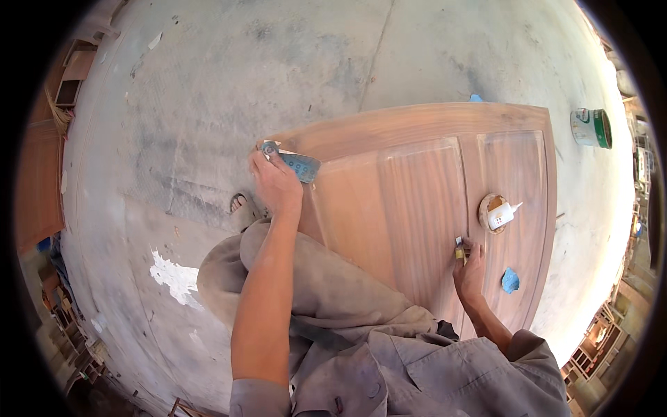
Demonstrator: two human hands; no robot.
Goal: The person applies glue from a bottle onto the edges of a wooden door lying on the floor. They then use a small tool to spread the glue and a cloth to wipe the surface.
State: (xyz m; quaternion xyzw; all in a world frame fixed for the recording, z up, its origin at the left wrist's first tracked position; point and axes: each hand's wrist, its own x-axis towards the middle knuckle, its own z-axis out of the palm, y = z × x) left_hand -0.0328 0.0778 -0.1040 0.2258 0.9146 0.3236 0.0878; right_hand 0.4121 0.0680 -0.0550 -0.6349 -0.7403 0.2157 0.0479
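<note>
A brown wooden door panel [417,208] lies across my lap and the floor. At its far left corner my left hand [276,182] is closed on a folded piece of blue sandpaper [303,168] with printed rings. The sandpaper rests over the frame's corner, and the fingertips are partly hidden. Over the right part of the panel, my right hand [471,270] pinches a small yellow piece with a pale tip [459,250]; its kind is too small to tell. Beyond that hand, a white glue bottle [500,216] with a nozzle leans in a round woven-looking bowl [484,208].
A torn blue scrap [511,280] lies on the panel, right of my right hand. On the concrete floor [229,83] a white and green bucket [590,128] lies at the far right. White spilled patches [174,278] mark the floor at left. Wooden furniture [42,181] stands along the left edge.
</note>
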